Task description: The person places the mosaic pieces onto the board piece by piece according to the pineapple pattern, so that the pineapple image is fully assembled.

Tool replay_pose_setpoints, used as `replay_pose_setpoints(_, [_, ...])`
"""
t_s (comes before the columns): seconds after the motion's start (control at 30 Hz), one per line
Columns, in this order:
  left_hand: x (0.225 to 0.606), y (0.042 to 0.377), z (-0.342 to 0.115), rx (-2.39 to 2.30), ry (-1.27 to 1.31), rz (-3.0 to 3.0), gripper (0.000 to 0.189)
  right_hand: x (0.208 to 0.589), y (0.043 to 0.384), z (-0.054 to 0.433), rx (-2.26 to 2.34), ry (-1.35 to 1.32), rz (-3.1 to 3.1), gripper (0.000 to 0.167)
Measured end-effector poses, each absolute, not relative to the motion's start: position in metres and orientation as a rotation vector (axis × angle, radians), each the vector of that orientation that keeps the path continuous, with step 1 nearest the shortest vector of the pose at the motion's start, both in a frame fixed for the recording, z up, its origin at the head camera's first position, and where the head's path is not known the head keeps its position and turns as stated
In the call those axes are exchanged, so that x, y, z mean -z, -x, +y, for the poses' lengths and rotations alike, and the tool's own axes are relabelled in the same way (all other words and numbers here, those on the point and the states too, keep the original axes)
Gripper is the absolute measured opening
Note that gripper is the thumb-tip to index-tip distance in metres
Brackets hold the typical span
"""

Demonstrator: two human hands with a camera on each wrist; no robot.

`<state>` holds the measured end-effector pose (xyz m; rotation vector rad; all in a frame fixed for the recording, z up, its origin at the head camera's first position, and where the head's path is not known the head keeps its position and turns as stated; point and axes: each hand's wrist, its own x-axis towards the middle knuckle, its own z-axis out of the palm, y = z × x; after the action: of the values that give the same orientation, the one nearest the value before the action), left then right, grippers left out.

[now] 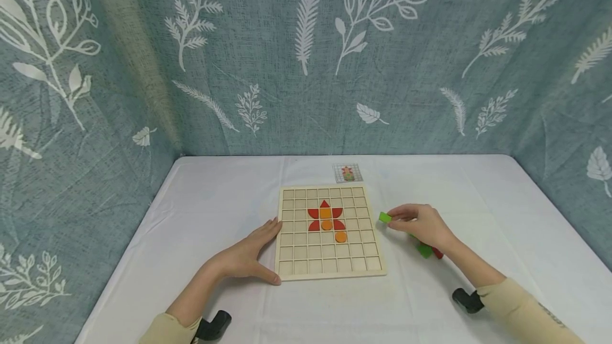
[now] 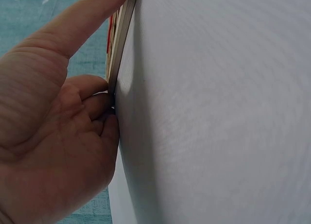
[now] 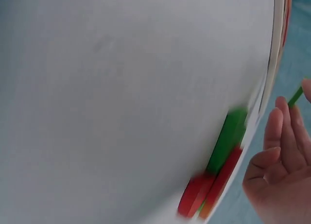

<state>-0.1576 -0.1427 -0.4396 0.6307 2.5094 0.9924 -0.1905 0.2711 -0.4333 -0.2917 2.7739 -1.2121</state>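
The thumb and fingers of the right hand (image 1: 421,223) pinch a green piece (image 1: 384,217), just beside the right edge of the wooden board (image 1: 297,254). The left hand (image 1: 244,254) is spread, grasping nothing, touching the board's left side. The step seems to be filling the pattern; the next move probably calls for lining this piece up over a cell. The right forearm (image 1: 470,264) reaches diagonally inward, above loose pieces (image 1: 424,250).
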Motion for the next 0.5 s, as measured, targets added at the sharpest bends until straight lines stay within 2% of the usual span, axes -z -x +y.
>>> replay_pose_setpoints(0.3, [0.442, 0.159, -0.143, -0.986, -0.636, 2.511, 0.121, 0.436, 0.185, 0.232, 1.330, 0.337, 2.678, 0.030])
replay_pose_setpoints(0.5, [0.443, 0.158, -0.143, -0.984, -0.635, 2.509, 0.121, 0.438, 0.187, 0.210, 1.313, 0.464, 2.657, 0.027])
